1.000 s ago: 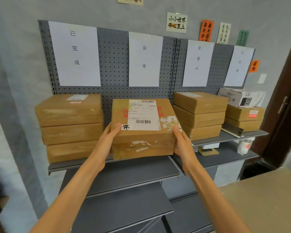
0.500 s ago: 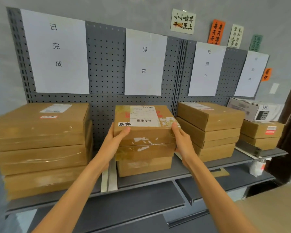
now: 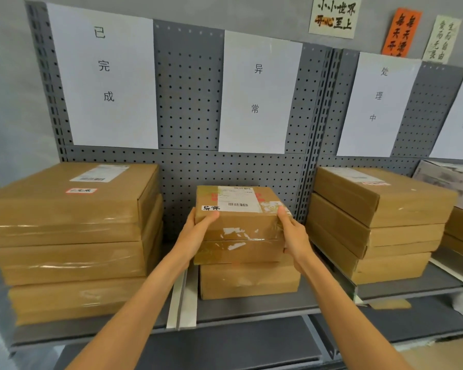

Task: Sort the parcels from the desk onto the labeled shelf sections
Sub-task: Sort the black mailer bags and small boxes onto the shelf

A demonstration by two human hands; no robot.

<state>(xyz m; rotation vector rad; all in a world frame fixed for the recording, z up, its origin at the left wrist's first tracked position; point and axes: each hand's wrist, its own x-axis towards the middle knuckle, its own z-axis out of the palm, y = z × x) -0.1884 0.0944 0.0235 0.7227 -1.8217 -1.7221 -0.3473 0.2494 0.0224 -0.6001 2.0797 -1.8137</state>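
Both hands hold one taped brown parcel [image 3: 239, 217] by its near corners — the left hand [image 3: 198, 233] with its thumb over the top edge beside the small handwritten tag [image 3: 211, 208], the right hand [image 3: 292, 233] with thumb on the top corner and fingers curled round the side. The parcel is in the middle section of the shelf [image 3: 251, 308], under the sheet reading 异常 [image 3: 257, 89], and its tag appears to carry the same characters, so the section looks right. It sits over two stacked boxes [image 3: 247, 279]; whether its underside already rests on the upper one cannot be told. To finish well, I would lower it flat, line its edges up with the box beneath so the stack stays plumb, and keep it short of the white divider strip [image 3: 181, 297] on the left — then let go with both hands together, so it does not tip or slide.
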